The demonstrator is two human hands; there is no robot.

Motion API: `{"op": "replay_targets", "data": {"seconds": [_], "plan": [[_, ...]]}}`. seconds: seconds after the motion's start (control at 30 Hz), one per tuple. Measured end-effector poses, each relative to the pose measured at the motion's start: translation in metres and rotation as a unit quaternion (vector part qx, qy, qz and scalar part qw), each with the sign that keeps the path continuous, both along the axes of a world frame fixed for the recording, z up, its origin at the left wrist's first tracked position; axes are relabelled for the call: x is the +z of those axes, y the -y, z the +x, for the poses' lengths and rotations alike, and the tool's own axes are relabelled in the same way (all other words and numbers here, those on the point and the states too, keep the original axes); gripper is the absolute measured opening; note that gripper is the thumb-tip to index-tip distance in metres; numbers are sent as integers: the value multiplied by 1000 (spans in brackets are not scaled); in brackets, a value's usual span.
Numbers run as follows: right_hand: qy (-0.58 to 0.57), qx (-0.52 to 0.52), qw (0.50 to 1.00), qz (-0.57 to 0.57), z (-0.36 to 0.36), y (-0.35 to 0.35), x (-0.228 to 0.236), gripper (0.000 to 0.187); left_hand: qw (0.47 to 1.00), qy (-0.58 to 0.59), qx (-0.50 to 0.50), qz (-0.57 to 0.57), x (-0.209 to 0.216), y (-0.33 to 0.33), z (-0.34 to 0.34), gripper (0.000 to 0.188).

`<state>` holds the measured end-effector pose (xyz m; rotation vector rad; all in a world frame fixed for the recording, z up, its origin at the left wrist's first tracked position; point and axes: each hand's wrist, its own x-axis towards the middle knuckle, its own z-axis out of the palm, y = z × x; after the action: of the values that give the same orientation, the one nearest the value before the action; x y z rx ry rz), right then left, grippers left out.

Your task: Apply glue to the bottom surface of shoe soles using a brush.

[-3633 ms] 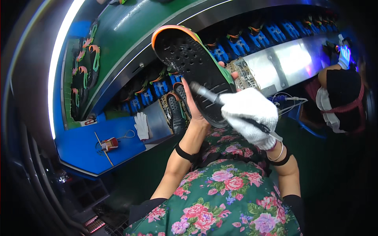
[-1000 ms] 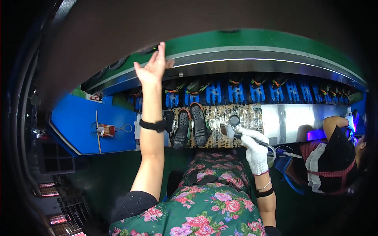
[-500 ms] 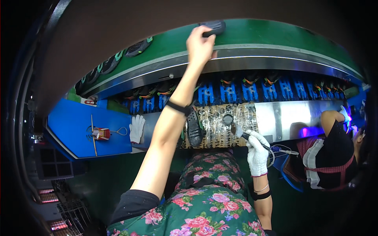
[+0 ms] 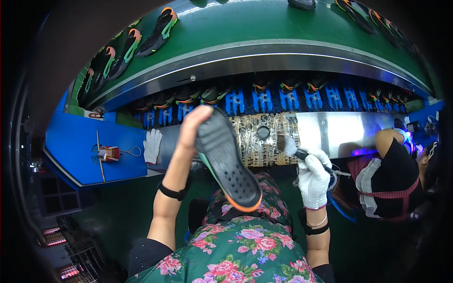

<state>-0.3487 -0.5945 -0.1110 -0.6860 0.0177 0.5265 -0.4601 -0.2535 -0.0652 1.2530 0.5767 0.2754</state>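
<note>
My bare left hand (image 4: 192,126) grips the forefoot end of a shoe sole (image 4: 229,158). This sole is dark grey with a pitted heel area, an orange heel edge and a green side. It is held tilted above the near edge of the bench, in front of my floral apron. In a white knit glove, my right hand (image 4: 314,177) is closed around the black handle of a brush (image 4: 289,145). Its bristles point left over the taped cardboard (image 4: 245,158). Close to the bristles, a small round dark pot (image 4: 263,132) stands on the cardboard.
Beyond the bench, shoes sit in a row of blue holders (image 4: 262,100). A green conveyor (image 4: 236,26) above carries several soles (image 4: 160,30). A white glove (image 4: 152,146) lies left, beside a blue table (image 4: 71,151). A co-worker (image 4: 398,174) is at the right.
My left hand has come back from the conveyor, where it was on a dark sole, and now holds a sole near me. The brush stays in my right hand. My view has shifted.
</note>
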Motion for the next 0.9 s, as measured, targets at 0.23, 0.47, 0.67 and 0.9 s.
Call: {"op": "replay_targets", "data": {"seconds": [0.23, 0.47, 0.67, 0.9], "plan": [[165, 73, 974, -134, -22, -33, 54, 24, 961, -66, -127, -236, -55, 90, -4, 59], [311, 19, 937, -160, -15, -28, 47, 23, 797, 60, -239, -551, -78, 148, -40, 112], [291, 33, 936, -195, -16, -35, 74, 18, 855, 89, -133, -494, -36, 147, -5, 118], [614, -105, 721, -302, 6, -47, 85, 25, 888, 72, 0, -454, -11, 158, 8, 102]]}}
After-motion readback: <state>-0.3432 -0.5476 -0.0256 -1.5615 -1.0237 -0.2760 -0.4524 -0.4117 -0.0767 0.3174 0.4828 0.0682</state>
